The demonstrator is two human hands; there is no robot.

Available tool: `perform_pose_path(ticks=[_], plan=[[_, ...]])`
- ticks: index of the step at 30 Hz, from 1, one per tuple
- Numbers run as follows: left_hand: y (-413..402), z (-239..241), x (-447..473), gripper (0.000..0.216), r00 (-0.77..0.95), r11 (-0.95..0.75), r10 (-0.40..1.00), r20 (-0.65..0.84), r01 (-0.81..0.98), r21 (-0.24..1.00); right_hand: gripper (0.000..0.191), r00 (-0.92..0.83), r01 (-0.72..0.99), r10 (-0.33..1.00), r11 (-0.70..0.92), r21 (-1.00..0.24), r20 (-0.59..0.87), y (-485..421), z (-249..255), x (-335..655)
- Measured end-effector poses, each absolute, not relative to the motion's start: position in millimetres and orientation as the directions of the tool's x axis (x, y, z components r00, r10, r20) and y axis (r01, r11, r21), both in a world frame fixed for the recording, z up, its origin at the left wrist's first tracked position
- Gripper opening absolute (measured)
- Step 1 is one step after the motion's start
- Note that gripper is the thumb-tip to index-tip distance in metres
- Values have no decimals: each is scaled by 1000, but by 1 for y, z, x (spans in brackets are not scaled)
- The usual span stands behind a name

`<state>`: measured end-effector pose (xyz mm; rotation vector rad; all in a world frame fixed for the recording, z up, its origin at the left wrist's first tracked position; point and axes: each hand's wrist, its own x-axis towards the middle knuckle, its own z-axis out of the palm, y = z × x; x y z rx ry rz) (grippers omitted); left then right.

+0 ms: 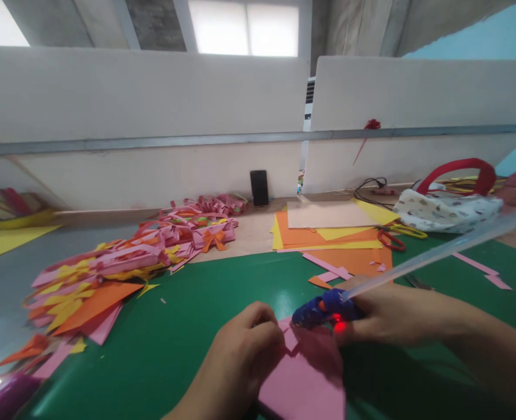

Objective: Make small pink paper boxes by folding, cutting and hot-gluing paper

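My right hand [387, 315] is closed round a blue hot glue gun [323, 309] with a red light on it and a clear glue stick [442, 248] sticking out behind. The gun's nozzle points left at a small folded pink paper piece [290, 337]. My left hand [244, 350] pinches that piece with curled fingers. Below both hands a pink paper sheet [304, 385] lies on the green mat [183, 303].
A heap of pink, orange and yellow paper bows and strips [122, 262] lies at the left. A stack of orange and yellow sheets [328, 233] with red scissors [391, 240] is behind. A patterned bag [448, 207], a black phone [258, 187] and white partitions stand at the back.
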<state>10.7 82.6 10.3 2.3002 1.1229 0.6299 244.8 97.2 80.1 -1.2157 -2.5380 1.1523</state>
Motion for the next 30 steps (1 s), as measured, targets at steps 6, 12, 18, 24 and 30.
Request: perform_pose_path(ticks=[6, 12, 18, 24, 30], plan=[[84, 9, 11, 11, 504, -501, 843, 186, 612, 613, 27, -669, 625, 712, 385, -679, -212, 99, 81, 241], [85, 7, 10, 14, 522, -504, 837, 165, 616, 606, 26, -673, 612, 711, 382, -692, -203, 100, 82, 240], [84, 6, 9, 39, 500, -509, 842, 203, 609, 609, 25, -661, 632, 717, 373, -679, -222, 100, 82, 239], [86, 10, 10, 12, 500, -473, 852, 156, 607, 639, 25, -682, 626, 702, 413, -662, -206, 101, 81, 242], [86, 12, 10, 15, 522, -468, 844, 119, 612, 638, 25, -676, 616, 705, 380, -690, -215, 101, 81, 245]])
